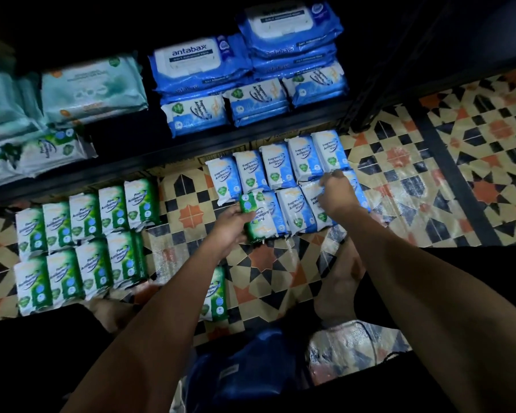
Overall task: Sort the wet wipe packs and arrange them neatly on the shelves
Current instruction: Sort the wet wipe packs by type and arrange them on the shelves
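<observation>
Blue wet wipe packs [276, 171] lie in two rows on the tiled floor below the shelf. My left hand [231, 226] grips a green pine wipe pack [258, 217] at the left end of the front blue row. My right hand [335, 190] pinches a blue pack [313, 204] at the right end of that row. Green pine packs [81, 236] lie in rows on the floor at the left. One more green pack [216, 293] lies alone under my left forearm.
The dark shelf [173, 158] above holds large blue packs [197, 64], small blue packs [255, 101], teal packs [93, 87] and green packs [51, 150]. A shelf post [361, 114] stands at the right. My bare foot [338, 290] rests on the floor; a blue bag [251, 368] lies near me.
</observation>
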